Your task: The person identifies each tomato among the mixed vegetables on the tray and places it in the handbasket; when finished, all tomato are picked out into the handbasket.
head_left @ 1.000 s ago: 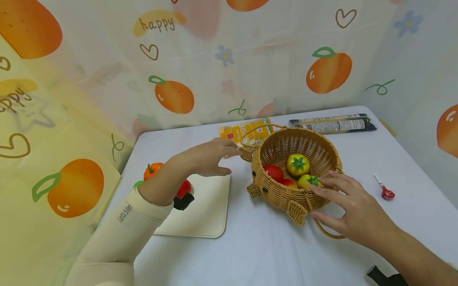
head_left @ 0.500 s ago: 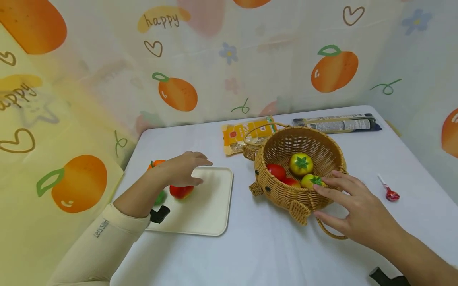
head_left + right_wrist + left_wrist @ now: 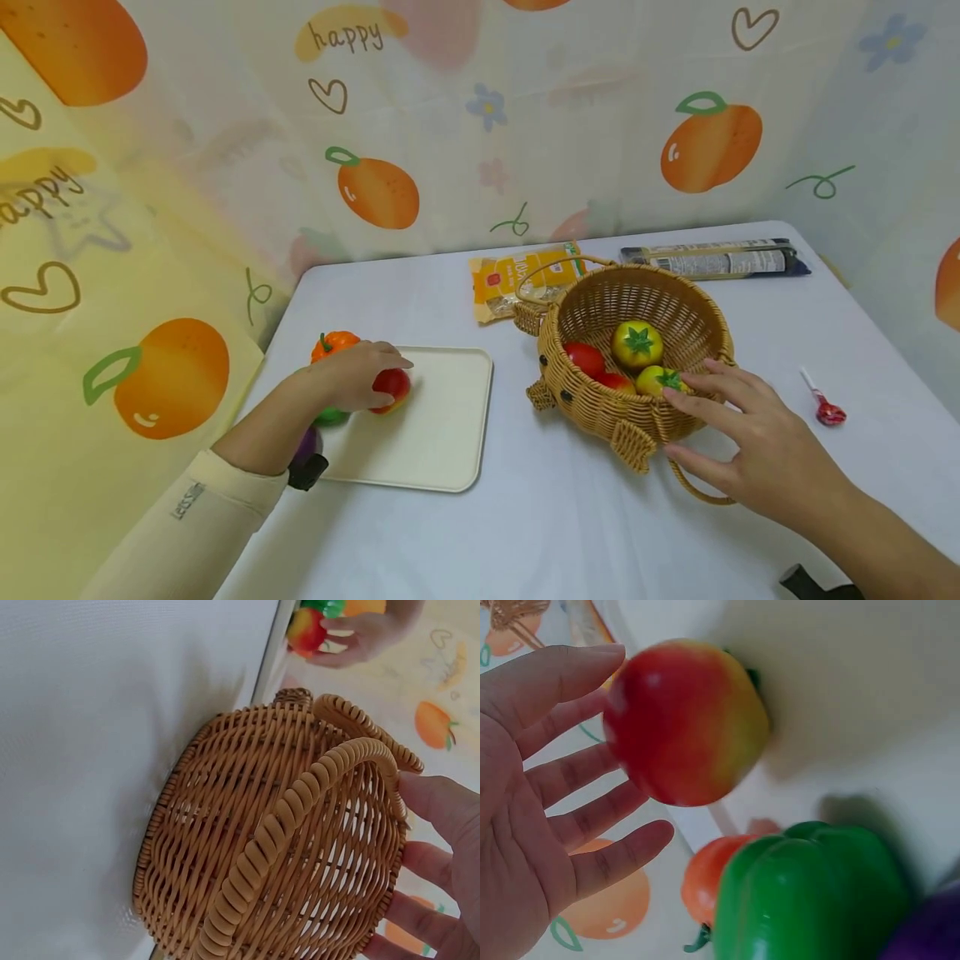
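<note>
My left hand [image 3: 352,375] reaches over the cream tray [image 3: 450,417], thumb and fingers spread beside a round red-and-yellow toy fruit [image 3: 686,724] with a bit of green at one end. In the left wrist view its fingers are fairly straight and do not curl round the fruit; whether the fingertips touch it I cannot tell. On the right, my right hand [image 3: 765,442] rests its fingertips at the rim of a wicker basket [image 3: 247,825]. Inside the basket lie two yellow-green toy fruits [image 3: 637,345] with green star-shaped tops and two red ones [image 3: 585,359].
Beside the fruit are a green toy bell pepper [image 3: 802,892], an orange toy pumpkin [image 3: 334,342] and a purple thing [image 3: 930,926]. Behind the basket lie a yellow food packet [image 3: 502,283] and a long dark packet [image 3: 716,259]. A red lollipop [image 3: 829,412] lies at right.
My left hand has moved left and down from near the basket to the red-and-yellow fruit on the tray. My right hand stays at the basket rim. The view has shifted slightly.
</note>
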`<state>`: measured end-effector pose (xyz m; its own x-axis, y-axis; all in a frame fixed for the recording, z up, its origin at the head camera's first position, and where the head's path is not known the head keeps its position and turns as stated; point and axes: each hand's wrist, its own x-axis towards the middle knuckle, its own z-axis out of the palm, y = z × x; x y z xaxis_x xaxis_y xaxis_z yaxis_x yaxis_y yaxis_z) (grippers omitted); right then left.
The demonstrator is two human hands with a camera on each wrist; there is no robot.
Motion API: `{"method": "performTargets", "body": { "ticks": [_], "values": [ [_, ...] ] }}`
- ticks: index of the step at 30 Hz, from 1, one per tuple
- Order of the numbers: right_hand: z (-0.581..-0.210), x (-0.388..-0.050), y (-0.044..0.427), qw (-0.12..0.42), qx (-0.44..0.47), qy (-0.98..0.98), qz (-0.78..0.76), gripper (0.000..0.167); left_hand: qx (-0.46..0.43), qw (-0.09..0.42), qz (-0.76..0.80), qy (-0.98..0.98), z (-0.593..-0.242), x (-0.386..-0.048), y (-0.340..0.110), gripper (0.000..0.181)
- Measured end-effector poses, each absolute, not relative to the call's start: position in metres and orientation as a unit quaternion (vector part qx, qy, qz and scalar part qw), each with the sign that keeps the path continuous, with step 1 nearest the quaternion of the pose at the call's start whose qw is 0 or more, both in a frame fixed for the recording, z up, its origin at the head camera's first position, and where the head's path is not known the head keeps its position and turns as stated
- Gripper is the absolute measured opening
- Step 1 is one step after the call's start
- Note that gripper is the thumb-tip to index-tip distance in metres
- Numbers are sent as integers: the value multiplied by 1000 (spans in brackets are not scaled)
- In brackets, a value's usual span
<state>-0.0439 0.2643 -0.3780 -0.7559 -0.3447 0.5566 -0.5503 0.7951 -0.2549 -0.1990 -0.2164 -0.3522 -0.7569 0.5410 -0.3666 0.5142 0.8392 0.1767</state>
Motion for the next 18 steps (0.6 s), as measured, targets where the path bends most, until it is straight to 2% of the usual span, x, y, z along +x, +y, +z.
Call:
{"method": "performTargets", "body": {
  "ticks": [9, 18],
  "values": [
    [-377, -43, 264, 241, 234, -920, 201, 64, 278, 210, 44, 936, -363, -201, -226, 52],
    [-378, -44, 263, 257, 246, -910, 210, 71, 278, 209, 52, 936, -363, -202, -224, 52]
  ]
}}
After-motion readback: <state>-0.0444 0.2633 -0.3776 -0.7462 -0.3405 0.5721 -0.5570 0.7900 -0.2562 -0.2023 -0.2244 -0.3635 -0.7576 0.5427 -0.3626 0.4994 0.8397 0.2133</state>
